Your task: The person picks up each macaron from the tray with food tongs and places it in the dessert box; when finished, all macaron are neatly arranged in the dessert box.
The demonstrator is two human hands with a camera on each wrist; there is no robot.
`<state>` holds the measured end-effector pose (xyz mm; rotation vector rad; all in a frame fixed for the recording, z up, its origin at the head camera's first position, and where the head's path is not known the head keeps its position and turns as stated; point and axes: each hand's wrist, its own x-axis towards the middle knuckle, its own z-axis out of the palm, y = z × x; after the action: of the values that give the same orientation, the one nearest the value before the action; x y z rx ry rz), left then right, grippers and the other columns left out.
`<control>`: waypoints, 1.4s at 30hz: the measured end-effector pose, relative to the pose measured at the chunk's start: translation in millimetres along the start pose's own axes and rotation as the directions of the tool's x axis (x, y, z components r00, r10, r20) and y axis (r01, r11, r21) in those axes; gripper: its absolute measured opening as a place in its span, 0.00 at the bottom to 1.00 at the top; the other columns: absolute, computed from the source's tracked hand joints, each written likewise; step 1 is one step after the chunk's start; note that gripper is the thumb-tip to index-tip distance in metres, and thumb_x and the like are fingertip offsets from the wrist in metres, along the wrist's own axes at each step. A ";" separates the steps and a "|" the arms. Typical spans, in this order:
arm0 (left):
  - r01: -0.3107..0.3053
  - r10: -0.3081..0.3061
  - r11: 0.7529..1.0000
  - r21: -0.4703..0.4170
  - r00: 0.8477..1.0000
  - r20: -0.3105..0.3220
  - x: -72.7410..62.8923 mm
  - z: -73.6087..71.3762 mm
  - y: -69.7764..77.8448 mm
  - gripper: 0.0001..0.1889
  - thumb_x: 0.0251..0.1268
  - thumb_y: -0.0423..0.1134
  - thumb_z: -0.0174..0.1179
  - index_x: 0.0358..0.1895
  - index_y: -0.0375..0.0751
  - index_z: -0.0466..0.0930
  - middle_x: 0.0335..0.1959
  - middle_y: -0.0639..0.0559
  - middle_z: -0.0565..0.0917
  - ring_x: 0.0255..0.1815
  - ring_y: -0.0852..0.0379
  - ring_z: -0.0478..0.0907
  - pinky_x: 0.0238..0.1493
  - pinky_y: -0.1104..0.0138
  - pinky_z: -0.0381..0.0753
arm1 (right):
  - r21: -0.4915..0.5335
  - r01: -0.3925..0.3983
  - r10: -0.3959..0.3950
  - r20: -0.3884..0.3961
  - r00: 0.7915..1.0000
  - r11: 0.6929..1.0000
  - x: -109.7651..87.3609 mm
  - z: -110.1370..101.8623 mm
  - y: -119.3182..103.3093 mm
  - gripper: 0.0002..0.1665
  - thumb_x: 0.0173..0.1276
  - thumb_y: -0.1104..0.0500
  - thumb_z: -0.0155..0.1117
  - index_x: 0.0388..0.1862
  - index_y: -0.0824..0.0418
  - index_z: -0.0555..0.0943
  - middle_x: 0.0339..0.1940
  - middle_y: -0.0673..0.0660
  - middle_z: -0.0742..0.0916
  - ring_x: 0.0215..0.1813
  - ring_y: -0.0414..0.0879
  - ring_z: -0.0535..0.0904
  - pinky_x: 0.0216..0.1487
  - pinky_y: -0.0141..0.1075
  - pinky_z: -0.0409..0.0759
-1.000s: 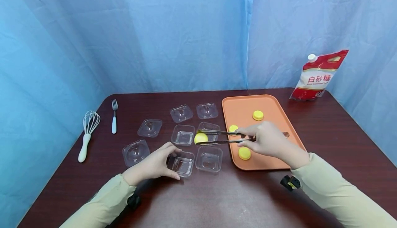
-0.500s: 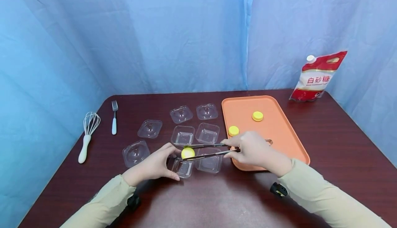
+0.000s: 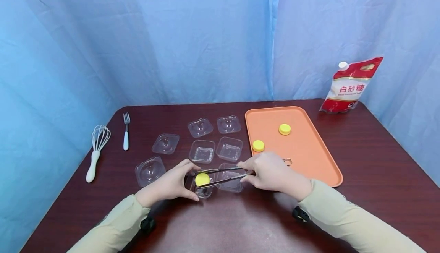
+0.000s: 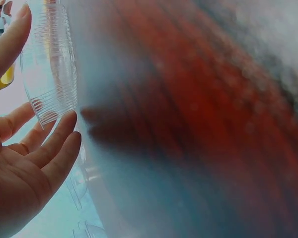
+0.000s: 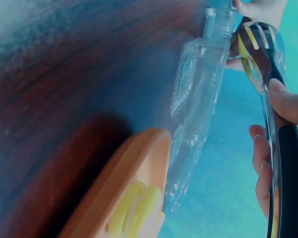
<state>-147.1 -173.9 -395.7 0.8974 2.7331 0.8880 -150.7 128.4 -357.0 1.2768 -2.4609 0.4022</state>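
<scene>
My left hand (image 3: 173,180) grips the sides of a clear plastic box (image 3: 206,194), the near-left of several, thumb on the near side. In the left wrist view, thumb and fingers span the ribbed box (image 4: 49,64). My right hand (image 3: 271,171) holds metal tongs (image 3: 223,181), which have black grips in the right wrist view. Between the tongs' tips is a yellow macaron (image 3: 202,179), over the box in my left hand. Another box (image 3: 233,186) lies under the tongs. Two more yellow macarons (image 3: 284,129) (image 3: 258,146) show on the orange tray (image 3: 309,146).
Two open boxes (image 3: 202,152) (image 3: 229,148) stand behind. Clear domed lids (image 3: 200,127) (image 3: 150,171) lie at the back and left. A whisk (image 3: 96,153) and a fork (image 3: 126,130) lie far left. A red and white sugar bag (image 3: 351,86) stands back right.
My right hand has carried the macaron in the tongs left and nearer, from beside the back boxes to over the near-left box. My left hand has stayed in place.
</scene>
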 end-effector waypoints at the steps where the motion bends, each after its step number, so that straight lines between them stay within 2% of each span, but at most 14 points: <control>1: -0.001 0.001 1.000 0.003 1.000 0.000 -0.1 0.0 0.0 0.38 0.32 0.47 0.80 0.52 0.37 0.75 0.49 0.51 0.74 0.48 0.56 0.76 0.52 0.65 0.76 | -0.008 0.003 -0.003 0.004 1.000 1.000 0.5 0.4 -0.7 0.20 0.49 0.52 0.76 0.41 0.58 0.87 0.33 0.49 0.89 0.33 0.38 0.85 0.26 0.36 0.79; 12: 0.006 -0.006 1.000 0.013 1.000 0.001 -0.2 0.2 0.6 0.38 0.32 0.47 0.80 0.51 0.37 0.74 0.50 0.50 0.74 0.47 0.55 0.75 0.52 0.64 0.76 | -0.018 0.012 -0.012 0.023 1.000 1.000 4.7 6.3 -5.1 0.16 0.50 0.52 0.75 0.38 0.57 0.86 0.26 0.48 0.88 0.25 0.36 0.82 0.21 0.34 0.76; 23: 0.003 -0.002 0.999 0.033 1.000 -0.008 -0.6 1.7 0.1 0.38 0.32 0.47 0.80 0.52 0.37 0.75 0.48 0.51 0.74 0.46 0.56 0.74 0.51 0.64 0.76 | -0.019 -0.018 0.019 0.065 0.998 1.000 8.8 7.0 -7.7 0.18 0.51 0.51 0.75 0.40 0.57 0.87 0.26 0.47 0.88 0.25 0.35 0.82 0.21 0.32 0.75; 31: 0.001 -0.001 0.999 0.052 1.000 -0.010 -1.1 2.3 -0.2 0.38 0.32 0.49 0.80 0.52 0.37 0.75 0.48 0.51 0.74 0.46 0.56 0.74 0.50 0.64 0.76 | -0.016 -0.027 0.028 0.101 0.995 1.000 11.2 5.4 -8.5 0.16 0.52 0.52 0.74 0.39 0.55 0.86 0.20 0.45 0.85 0.24 0.35 0.81 0.19 0.31 0.73; 42: -0.007 0.008 0.998 0.054 1.000 -0.014 -0.8 1.3 1.5 0.38 0.32 0.48 0.80 0.52 0.37 0.74 0.49 0.49 0.74 0.47 0.56 0.74 0.52 0.62 0.76 | -0.027 -0.058 0.061 0.121 0.991 0.998 12.2 4.1 -8.4 0.17 0.51 0.50 0.74 0.40 0.55 0.87 0.22 0.47 0.86 0.24 0.35 0.81 0.19 0.31 0.73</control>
<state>-145.4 -172.8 -395.9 0.9145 2.7807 0.8282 -151.0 113.1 -354.7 1.2556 -2.6022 0.3183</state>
